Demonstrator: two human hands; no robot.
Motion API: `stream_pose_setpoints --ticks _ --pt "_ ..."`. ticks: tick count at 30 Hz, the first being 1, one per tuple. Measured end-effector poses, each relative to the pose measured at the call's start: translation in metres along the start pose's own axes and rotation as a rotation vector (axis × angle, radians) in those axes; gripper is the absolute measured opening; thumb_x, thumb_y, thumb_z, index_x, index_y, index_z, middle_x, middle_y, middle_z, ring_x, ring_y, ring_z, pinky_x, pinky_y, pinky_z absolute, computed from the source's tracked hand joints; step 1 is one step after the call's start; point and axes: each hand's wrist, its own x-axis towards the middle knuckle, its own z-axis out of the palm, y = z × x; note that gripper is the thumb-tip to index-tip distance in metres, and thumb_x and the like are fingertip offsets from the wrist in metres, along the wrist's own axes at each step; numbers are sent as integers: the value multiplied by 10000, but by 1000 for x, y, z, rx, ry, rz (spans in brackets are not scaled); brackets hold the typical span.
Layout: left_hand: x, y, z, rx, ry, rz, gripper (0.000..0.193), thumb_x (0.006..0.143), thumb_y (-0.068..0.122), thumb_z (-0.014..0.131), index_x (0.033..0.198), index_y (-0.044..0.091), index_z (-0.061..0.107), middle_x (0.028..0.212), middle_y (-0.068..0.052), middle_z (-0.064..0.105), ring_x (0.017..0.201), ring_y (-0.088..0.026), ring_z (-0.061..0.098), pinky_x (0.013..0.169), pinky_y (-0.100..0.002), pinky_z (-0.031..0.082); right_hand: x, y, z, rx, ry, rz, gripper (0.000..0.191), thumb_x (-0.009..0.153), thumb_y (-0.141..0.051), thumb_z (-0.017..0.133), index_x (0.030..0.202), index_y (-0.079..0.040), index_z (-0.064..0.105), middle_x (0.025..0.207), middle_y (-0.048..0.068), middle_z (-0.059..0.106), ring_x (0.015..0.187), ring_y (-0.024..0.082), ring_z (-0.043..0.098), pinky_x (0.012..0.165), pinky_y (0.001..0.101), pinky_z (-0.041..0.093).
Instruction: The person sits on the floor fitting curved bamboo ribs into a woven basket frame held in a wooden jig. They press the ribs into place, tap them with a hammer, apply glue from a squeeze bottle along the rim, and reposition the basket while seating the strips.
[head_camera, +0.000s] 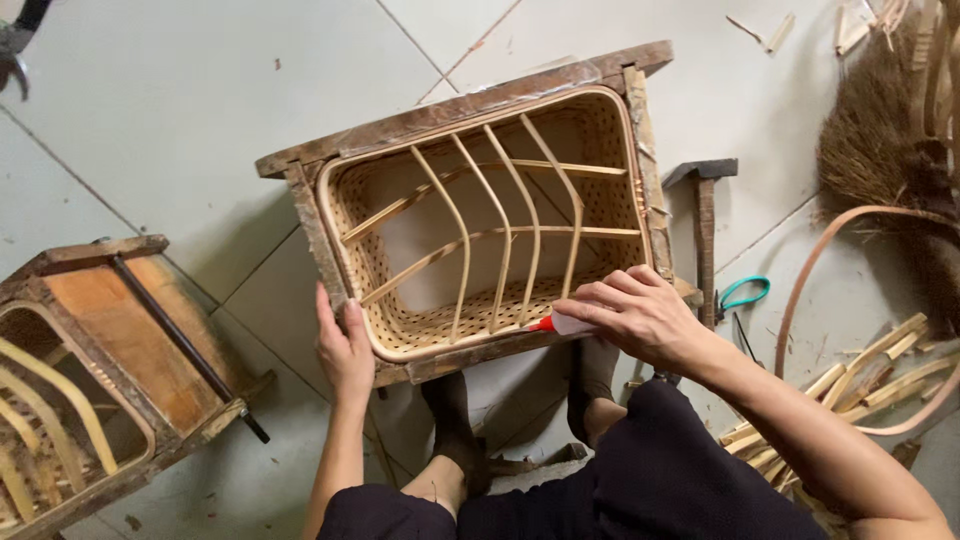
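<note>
- Basket (400, 190): a rectangular woven basket sits inside a wooden frame (450, 108) on the tiled floor (180, 100), its opening facing the camera. Thin curved strips (505, 230) cross the opening, and two longer strips run across them.
- Left hand (345, 350): laid flat against the near left corner of the wooden frame, fingers extended and together, thumb alongside. It grips nothing; it rests on the frame edge.
- Right hand (635, 315): positioned at the near right rim of the basket, fingers curled around a small white tube (565, 323) with a red tip. The tip points left and lies at the basket rim, near the lower end of one curved strip.
- Legs: the person's feet in dark socks (455, 420) are on the floor below the frame, just beside its near edge.
- Second frame (110, 350): a similar wooden frame holding a basket stands at the left, well apart from the hands, with a dark rod (185, 345) lying across it.
- Hammer (705, 220): lies on the floor just right of the wooden frame.
- Scissors (742, 293): green handles, on the floor near the hammer.
- Broom (880, 150): at the upper right.
- Offcuts (880, 365): a heap of split strips at the right, near the right forearm.
</note>
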Motion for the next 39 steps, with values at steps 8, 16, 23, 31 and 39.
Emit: stream_pose_setpoints --ticks 8,16,23,31,39 --pt "4 18 -4 -71 -45 -118 609 1055 327 522 1561 13 391 996 -202 749 844 -269 722 781 -409 562 16 -11 -10 -52 -65 0 569 836 -240 677 1398 -245 586 1154 -38 660 996 171 597 886 369 438" --pt "5 18 -6 -50 -31 -15 573 1084 303 504 1552 -10 396 1218 -237 708 1021 -312 723 867 -415 553 15 -14 -15 -108 -140 -11 562 873 -225 608 1431 -205 551 1157 -13 656 1021 180 599 913 377 443" --pt "7 31 -8 -78 25 148 535 1120 280 510 1550 -22 413 1297 -262 683 1124 -364 698 930 -445 540 -7 -6 -33 -170 -146 66 599 836 -184 625 1432 -201 566 1196 3 672 1021 174 621 895 364 442" --pt "12 27 -3 -51 -17 -26 572 1073 312 498 1559 26 402 1200 -257 704 1048 -396 708 894 -463 542 27 -24 1 -55 -20 -28 584 851 -284 682 1423 -218 579 1168 -1 665 981 178 613 878 372 443" --pt "12 21 -1 -63 29 126 549 1106 307 490 1541 -17 408 1342 -280 649 1182 -424 666 982 -482 517 48 -37 12 -2 -90 -32 607 856 -296 675 1440 -198 546 1140 -17 655 998 182 597 878 380 433"
